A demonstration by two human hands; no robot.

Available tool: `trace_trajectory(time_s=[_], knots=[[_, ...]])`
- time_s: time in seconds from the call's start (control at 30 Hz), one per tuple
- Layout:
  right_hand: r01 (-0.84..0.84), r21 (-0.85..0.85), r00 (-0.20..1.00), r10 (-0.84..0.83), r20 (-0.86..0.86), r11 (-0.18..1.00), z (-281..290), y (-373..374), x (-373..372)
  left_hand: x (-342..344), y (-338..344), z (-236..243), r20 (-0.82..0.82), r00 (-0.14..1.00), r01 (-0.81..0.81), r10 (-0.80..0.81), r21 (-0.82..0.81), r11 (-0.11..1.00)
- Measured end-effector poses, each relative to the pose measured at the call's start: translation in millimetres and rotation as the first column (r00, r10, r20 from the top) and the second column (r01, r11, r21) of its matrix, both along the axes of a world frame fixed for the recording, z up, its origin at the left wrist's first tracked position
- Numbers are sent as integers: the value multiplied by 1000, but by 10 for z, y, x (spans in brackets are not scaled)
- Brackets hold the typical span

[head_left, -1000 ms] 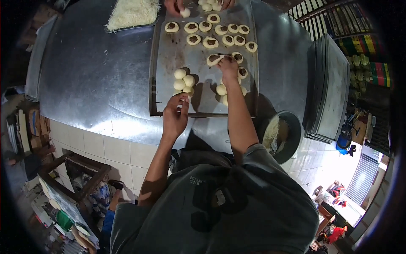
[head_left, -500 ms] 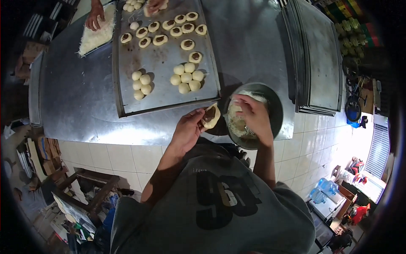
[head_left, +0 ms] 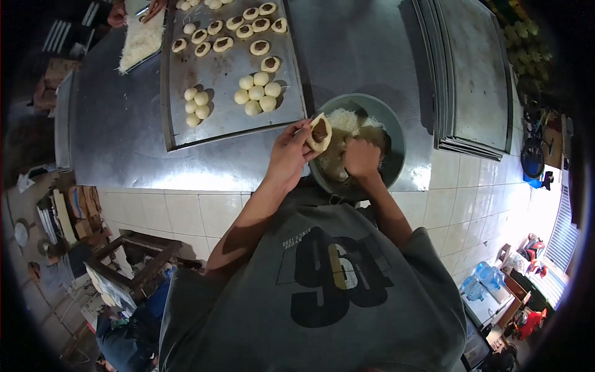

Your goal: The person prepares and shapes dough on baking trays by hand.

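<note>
In my left hand [head_left: 289, 156] is a flattened piece of dough [head_left: 319, 132] with a dark brown filling in its middle, gripped by one edge near the bowl's left rim. My right hand [head_left: 362, 158] reaches down into a grey-green round bowl [head_left: 396, 146], fingers curled into pale shredded filling [head_left: 343, 121]; what they grip is hidden. Left of the bowl lies a metal tray [head_left: 238, 131]. It carries smooth round dough balls [head_left: 256, 93] in clusters and several opened dough pieces [head_left: 260, 47] with brown filling.
Another person's hands [head_left: 150, 9] are over a tray of white shreds [head_left: 139, 44] at the far left. Stacked metal trays [head_left: 474, 74] stand on the right of the steel table [head_left: 118, 142]. A wooden frame [head_left: 133, 257] is on the floor at lower left.
My right hand has gone down into the bowl and its fingers have curled. My left hand has brought the filled dough up and right to the bowl's rim. The other person's hands have shifted.
</note>
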State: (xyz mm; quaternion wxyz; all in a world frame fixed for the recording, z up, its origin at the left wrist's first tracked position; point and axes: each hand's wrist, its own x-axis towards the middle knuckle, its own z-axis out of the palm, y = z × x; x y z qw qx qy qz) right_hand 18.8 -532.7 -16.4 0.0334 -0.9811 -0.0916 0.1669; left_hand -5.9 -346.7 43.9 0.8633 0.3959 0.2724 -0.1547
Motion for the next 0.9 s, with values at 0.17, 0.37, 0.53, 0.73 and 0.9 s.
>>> trace_trajectory(time_s=[0.17, 0.37, 0.53, 0.73, 0.9], knots=[[130, 439, 990, -138, -13, 889, 273, -188, 35, 81, -141, -101, 75, 996, 49, -56, 93, 994], [424, 876, 881, -331, -339, 229, 347, -399, 2, 169, -400, -282, 91, 991, 64, -94, 292, 954], [294, 878, 950, -214, -226, 378, 445, -392, 8, 114, -536, -358, 146, 969, 153, -197, 268, 951], [-22, 775, 907, -313, 281, 632, 421, -75, -181, 81, -643, -413, 129, 977, 131, -168, 254, 958], [128, 858, 885, -448, 128, 497, 518, -37, -281, 106, -539, -258, 104, 972, 195, -212, 151, 969]])
